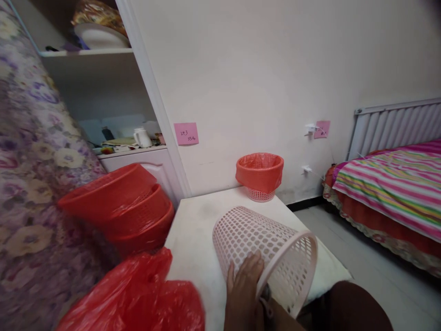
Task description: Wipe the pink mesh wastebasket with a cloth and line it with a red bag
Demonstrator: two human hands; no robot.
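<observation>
Down at the near edge of the white table point(200, 220), we see one hand point(244, 294) resting flat, fingers spread, against the side of a pale pink perforated wastebasket point(265, 248). Which of the two hands it is we cannot tell for certain; it comes up from the bottom of the view near the middle, and we take it for the right. It presses on the basket rather than closing around it. The other hand is not in view.

The wastebasket lies tipped on its side near the table's front right corner, its open rim toward us and its narrower base pointing toward the far edge. We judge it light and fairly stiff, a thin plastic lattice that would flex a little under a squeeze; the holes give fingers purchase, and the thickened rim looks the firmest place to take hold.

Just left of the hand, off the table's front left corner, a crumpled red plastic bag point(138, 299) bulges, soft and slippery-looking. Beyond it a stack of red basins point(120, 207) leans against a floral mattress point(31, 161). At the table's far edge stands a second wastebasket lined with an orange-red bag point(259, 175). A bed with a striped cover point(396, 188) lies to the right.
</observation>
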